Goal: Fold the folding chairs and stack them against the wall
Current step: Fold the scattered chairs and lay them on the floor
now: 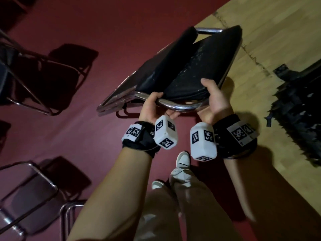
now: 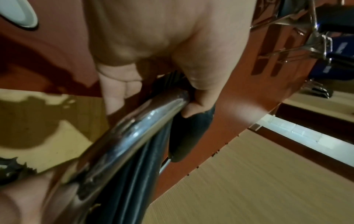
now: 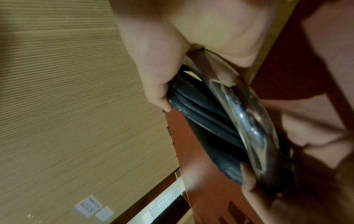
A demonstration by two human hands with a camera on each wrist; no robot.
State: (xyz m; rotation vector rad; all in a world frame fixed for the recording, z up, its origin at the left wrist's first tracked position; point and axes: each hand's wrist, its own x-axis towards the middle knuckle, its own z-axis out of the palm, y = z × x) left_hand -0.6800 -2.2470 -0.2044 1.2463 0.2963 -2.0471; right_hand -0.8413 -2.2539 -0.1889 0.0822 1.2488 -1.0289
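A folding chair [image 1: 187, 66] with black padding and a chrome frame is nearly folded flat and held up off the red floor. My left hand [image 1: 154, 105] grips the curved chrome bar [image 1: 177, 106] at its near end, thumb on top. My right hand [image 1: 212, 100] grips the same end, thumb pressed on the black cushion. In the left wrist view my left hand [image 2: 153, 68] wraps the chrome bar [image 2: 138, 130]. In the right wrist view my right hand [image 3: 172, 63] pinches the black cushion [image 3: 206, 121] against the chrome tube [image 3: 247, 121].
An unfolded chair [image 1: 43, 79] stands at the left and another chair [image 1: 27, 192] at the lower left. A wood-panelled wall [image 1: 271, 40] rises on the right, with a dark torn heap [image 1: 298, 108] at its foot. My shoes [image 1: 182, 160] are below the hands.
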